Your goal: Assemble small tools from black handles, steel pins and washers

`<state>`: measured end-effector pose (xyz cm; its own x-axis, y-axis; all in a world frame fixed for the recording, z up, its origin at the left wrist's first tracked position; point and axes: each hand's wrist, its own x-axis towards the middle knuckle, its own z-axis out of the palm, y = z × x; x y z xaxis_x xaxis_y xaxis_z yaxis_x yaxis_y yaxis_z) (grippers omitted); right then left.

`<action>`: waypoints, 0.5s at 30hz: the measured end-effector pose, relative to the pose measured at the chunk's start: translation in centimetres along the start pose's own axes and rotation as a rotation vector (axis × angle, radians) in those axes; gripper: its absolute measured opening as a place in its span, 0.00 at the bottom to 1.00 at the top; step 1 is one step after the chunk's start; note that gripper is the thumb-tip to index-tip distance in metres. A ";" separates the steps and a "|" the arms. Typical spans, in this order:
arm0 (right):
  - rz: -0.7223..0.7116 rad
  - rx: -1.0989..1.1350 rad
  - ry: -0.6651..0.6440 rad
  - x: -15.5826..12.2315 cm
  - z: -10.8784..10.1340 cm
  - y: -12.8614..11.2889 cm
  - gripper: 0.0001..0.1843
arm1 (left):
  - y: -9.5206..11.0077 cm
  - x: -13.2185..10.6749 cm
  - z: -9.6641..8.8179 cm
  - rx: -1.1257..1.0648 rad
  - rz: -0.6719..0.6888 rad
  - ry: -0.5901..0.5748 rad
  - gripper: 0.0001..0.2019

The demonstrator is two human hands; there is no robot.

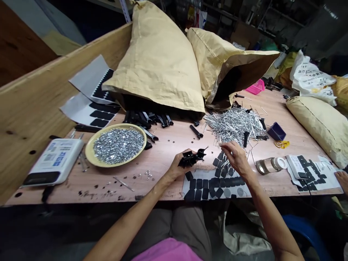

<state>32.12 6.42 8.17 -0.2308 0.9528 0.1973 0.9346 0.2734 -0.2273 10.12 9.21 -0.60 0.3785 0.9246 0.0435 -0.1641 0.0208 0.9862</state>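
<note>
My left hand (177, 165) is closed round several black plastic parts (190, 158), and a thin metal tip sticks up by the rightmost one. To its right, my right hand (235, 155) has thumb and fingers drawn together in a pinch; what is between them is too small to make out. Just beyond that hand lies a heap of silvery metal pins (236, 123) with some black parts among them. Below both hands is a sheet of black adhesive pads (205, 184). One loose black plastic part (196, 131) lies on the table beyond my left hand.
A yellow bowl (89, 154) of small metal pieces stands left, beside a white scale (57, 159). Large paper sacks (163, 61) line the back, with black parts spilling out. Right are a glass jar (268, 166), a dark blue box (276, 131) and another person's hand (342, 180).
</note>
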 end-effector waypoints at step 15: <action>-0.296 0.282 -0.179 3.3 -3.3 -4.3 0.17 | -0.2 0.3 1.3 0.003 -0.153 0.038 0.14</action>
<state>28.23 7.90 12.97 -0.5440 0.8289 0.1302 0.7163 0.5396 -0.4424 11.47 8.95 -0.58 0.3637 0.9246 -0.1131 -0.1045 0.1612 0.9814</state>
